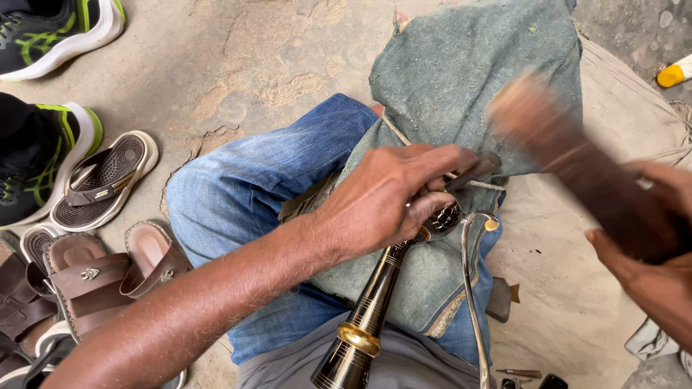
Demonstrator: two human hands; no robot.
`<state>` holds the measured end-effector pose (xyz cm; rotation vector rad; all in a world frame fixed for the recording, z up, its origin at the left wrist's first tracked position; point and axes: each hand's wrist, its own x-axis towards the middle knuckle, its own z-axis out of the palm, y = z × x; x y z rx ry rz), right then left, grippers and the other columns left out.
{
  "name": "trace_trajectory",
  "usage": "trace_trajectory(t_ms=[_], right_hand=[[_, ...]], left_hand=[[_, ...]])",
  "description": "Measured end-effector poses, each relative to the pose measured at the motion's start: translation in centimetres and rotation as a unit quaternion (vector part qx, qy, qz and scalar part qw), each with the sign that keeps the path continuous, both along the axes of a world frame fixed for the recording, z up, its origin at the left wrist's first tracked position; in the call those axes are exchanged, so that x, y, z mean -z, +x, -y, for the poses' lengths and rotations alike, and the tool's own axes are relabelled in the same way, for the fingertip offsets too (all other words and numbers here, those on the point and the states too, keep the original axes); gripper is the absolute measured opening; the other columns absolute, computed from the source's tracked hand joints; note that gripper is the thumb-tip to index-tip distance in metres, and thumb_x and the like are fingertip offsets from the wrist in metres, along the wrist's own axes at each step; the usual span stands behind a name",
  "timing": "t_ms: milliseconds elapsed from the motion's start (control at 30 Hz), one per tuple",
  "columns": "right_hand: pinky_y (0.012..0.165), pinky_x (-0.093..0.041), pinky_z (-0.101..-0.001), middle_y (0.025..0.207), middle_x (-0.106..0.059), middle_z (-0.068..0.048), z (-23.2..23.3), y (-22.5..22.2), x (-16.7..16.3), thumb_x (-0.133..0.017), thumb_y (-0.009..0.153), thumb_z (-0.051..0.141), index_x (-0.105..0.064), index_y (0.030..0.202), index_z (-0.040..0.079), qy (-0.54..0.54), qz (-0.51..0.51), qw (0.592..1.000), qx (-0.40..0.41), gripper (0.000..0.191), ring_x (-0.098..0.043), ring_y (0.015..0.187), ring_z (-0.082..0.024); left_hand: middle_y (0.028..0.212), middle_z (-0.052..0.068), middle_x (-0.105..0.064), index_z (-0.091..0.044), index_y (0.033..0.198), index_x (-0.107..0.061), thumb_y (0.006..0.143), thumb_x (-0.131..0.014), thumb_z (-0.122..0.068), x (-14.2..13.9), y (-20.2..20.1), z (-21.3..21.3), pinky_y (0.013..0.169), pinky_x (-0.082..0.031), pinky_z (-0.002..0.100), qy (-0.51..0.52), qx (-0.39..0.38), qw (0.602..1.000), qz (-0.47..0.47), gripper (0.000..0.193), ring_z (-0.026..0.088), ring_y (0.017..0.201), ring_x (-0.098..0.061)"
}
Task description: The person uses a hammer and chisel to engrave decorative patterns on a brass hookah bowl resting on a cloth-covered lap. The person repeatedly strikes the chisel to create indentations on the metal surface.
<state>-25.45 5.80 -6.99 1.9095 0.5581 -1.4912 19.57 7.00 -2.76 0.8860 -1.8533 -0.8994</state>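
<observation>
1. Left hand (389,198) at frame centre — fingers closed round the dark stiletto shoe (375,302) lying on the lap cloth (461,65).
2. Right hand (649,266), right edge, grips a blurred wooden brush (577,166) — stroke underway.
3. Heel already glossy; polishing looks partway done.

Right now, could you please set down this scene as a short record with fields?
Setting: person seated on rough stone ground, blue jeans, green cloth over the lap
Left hand: pressed down on a dark, glossy shoe with gold trim, and pinching a small dark tool at its end
Right hand: holds a wooden brush, blurred by motion
Left side: brown sandals, a grey sandal, black and green sneakers
Top right: yellow-capped tube
</observation>
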Motion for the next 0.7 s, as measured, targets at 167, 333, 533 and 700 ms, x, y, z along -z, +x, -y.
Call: trace_trajectory(t_ms=[167,333,533,700], right_hand=[[0.082,-0.063,-0.0395,0.102,-0.072,-0.008,2.5,-1.4,1.1,-0.057,0.099,0.023,-0.065,0.124,0.005,-0.134,-0.277,0.802,-0.511,0.031,-0.075,0.087,-0.021],[0.079,-0.063,-0.0416,0.095,-0.069,-0.011,3.5,-0.5,-0.8,-0.062,0.099,0.021,-0.061,0.122,0.002,-0.155,-0.255,0.844,-0.447,0.03,-0.073,0.082,-0.024],[0.076,-0.063,-0.0442,0.087,-0.065,-0.014,2.3,-2.4,-2.8,-0.067,0.098,0.02,-0.057,0.119,-0.001,-0.099,-0.365,0.428,-0.821,0.031,-0.072,0.076,-0.028],[0.074,-0.063,-0.0463,0.08,-0.062,-0.016,-0.2,-2.4,-5.6,-0.072,0.098,0.018,-0.054,0.117,-0.004,-0.073,-0.494,0.086,-0.862,0.034,-0.071,0.071,-0.031]], left_hand=[[0.081,0.004,-0.064,-0.007,0.135,-0.06,0.093,-0.076,-0.006,0.4,0.2,-1.6,0.061,-0.054,0.028,0.11,-0.054,0.992,-0.037,0.044,0.012,0.069,-0.066],[0.078,0.0,-0.063,-0.007,0.132,-0.062,0.091,-0.08,-0.008,0.8,0.2,-2.2,0.062,-0.055,0.025,0.139,-0.098,0.984,-0.06,0.044,0.008,0.067,-0.064],[0.087,0.001,-0.065,-0.012,0.137,-0.061,0.093,-0.08,-0.01,0.4,0.1,-2.4,0.07,-0.06,0.024,0.091,-0.052,0.992,-0.076,0.047,0.008,0.077,-0.067],[0.09,0.007,-0.074,-0.012,0.139,-0.058,0.091,-0.075,-0.01,-0.3,-0.3,-0.5,0.067,-0.059,0.035,0.061,0.034,0.998,0.004,0.051,0.019,0.076,-0.073]])
